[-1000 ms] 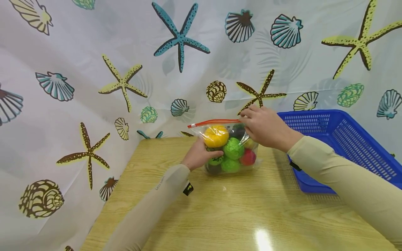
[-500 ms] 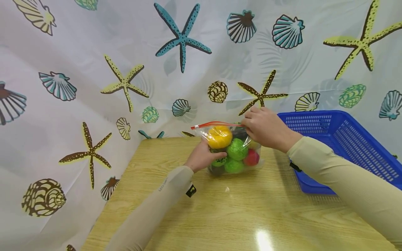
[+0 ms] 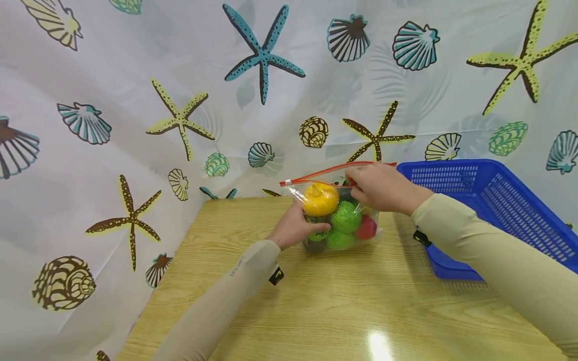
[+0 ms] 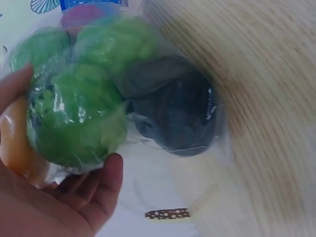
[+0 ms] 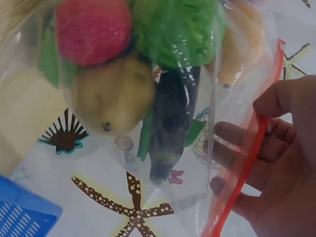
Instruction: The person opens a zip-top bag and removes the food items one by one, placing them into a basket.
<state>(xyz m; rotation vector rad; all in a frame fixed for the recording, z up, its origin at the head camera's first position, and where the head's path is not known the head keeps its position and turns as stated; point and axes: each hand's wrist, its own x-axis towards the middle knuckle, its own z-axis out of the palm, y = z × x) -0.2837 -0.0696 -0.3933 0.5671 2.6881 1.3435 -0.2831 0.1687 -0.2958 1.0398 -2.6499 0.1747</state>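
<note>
A clear zip bag (image 3: 293, 182) with a red slider strip (image 5: 251, 165) stands upright on the table, filled with toy produce. Inside are a yellow pumpkin (image 3: 320, 200), green leafy balls (image 3: 345, 217) and a red ball (image 3: 367, 228). The left wrist view shows a dark round piece (image 4: 173, 106); the right wrist view shows a tan potato-like piece (image 5: 113, 96) and a dark eggplant-shaped one (image 5: 174, 118). My left hand (image 3: 295, 226) grips the bag's left side, thumb in front. At the upper right my right hand (image 3: 381, 188) pinches the red strip; some fingers show through the plastic.
A blue perforated basket (image 3: 451, 271) stands to the right on the wooden table (image 3: 316, 311), beside the right forearm. A white curtain (image 3: 280, 125) with starfish and shells hangs behind and to the left.
The bag has shifted slightly right. My right hand has dipped and curled at the rim, and the red strip's two edges now stand apart, showing beyond the hand. The left hand keeps its grip.
</note>
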